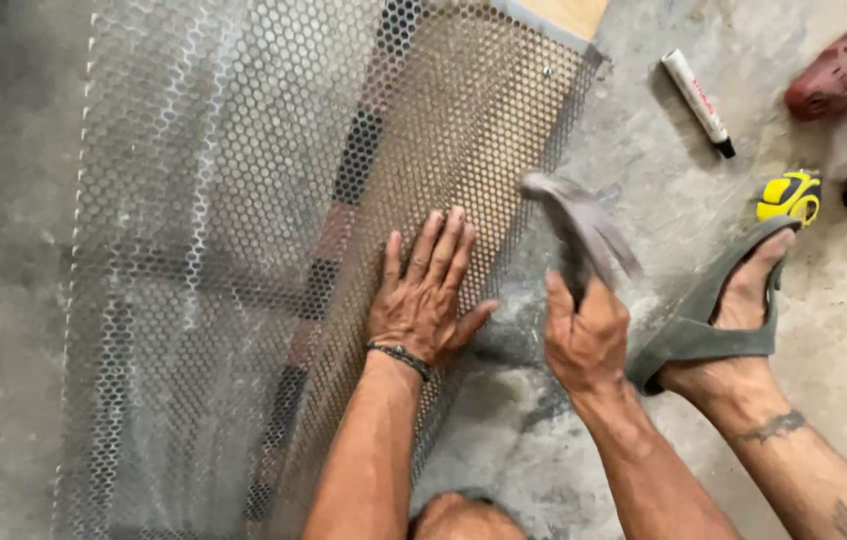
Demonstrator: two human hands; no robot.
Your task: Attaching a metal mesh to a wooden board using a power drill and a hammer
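Perforated metal sheet (244,250) is lying on the concrete floor (14,120); left hand (424,300), fingers spread, is pinning it flat while right hand (584,335) is gripping a blurred hammer (579,225) beside its edge.

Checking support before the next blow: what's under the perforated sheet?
Through the perforated metal sheet, a dark bar and wooden board show beneath; further detail is obscured. The left hand presses on top.

Shiny perforated metal sheet (244,250) lies on rough, matt grey concrete floor (644,200).
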